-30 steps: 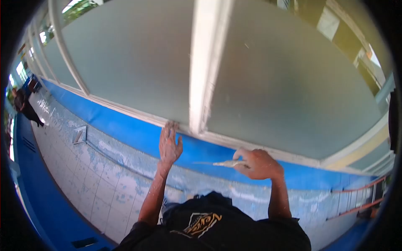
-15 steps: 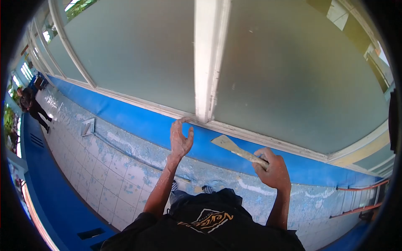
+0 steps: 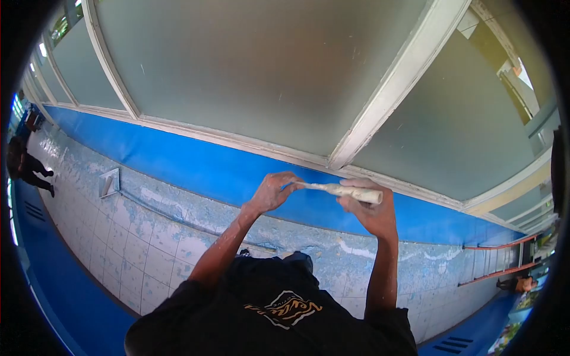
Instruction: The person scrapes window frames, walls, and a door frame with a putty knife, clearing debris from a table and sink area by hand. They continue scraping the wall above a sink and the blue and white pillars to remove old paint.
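In the head view, the right hand (image 3: 371, 207) has its fingers wrapped around the handle of a scraper (image 3: 347, 191), held level in front of the blue wall (image 3: 228, 169), just below the window frame (image 3: 350, 148). The left hand (image 3: 274, 191) pinches the scraper's thin blade end between its fingers. A ladder (image 3: 499, 261) lies on the floor (image 3: 142, 255) to the right.

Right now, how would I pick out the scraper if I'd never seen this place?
Find the blue wall band below the frosted windows. In front, the scraper runs from the left hand, at its thin end, to the right hand, around its pale handle. Unlike the flat plate on the floor, it is held up.
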{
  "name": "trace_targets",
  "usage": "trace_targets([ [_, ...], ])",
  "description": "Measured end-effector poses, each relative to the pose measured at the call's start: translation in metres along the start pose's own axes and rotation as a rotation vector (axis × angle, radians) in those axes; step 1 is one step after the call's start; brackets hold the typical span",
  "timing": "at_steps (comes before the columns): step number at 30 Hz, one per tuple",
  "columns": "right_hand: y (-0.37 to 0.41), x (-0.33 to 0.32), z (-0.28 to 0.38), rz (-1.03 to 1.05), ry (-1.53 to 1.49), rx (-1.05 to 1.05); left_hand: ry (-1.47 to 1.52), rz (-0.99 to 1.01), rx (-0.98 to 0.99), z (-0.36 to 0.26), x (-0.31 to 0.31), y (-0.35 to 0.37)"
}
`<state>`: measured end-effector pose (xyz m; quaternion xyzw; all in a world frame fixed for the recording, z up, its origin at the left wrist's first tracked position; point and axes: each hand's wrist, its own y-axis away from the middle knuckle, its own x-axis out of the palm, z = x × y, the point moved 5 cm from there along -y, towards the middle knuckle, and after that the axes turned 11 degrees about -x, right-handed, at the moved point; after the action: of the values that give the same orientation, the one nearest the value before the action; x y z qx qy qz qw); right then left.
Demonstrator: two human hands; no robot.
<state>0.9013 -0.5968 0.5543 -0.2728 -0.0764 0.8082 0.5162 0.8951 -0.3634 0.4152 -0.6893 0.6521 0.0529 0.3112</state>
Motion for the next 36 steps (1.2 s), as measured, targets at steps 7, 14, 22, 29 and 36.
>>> trace_targets([
  [7, -0.053, 0.017, 0.039, -0.067, 0.392, -0.071, -0.103, -0.356, 0.051, -0.006, -0.024, -0.031],
  [14, -0.07, 0.031, 0.007, 0.0, 0.523, -0.104, -0.472, -0.476, 0.062, 0.048, -0.068, -0.004],
  [22, -0.061, 0.037, -0.005, -0.004, 0.501, -0.05, -0.49, -0.544, 0.068, 0.076, -0.077, -0.008],
  [29, -0.053, 0.039, -0.003, -0.079, 0.475, -0.115, -0.499, -0.598, 0.059, 0.075, -0.076, -0.009],
  [36, -0.069, 0.052, -0.037, -0.029, 0.501, -0.1, -0.515, -0.568, 0.066, 0.074, -0.081, -0.013],
])
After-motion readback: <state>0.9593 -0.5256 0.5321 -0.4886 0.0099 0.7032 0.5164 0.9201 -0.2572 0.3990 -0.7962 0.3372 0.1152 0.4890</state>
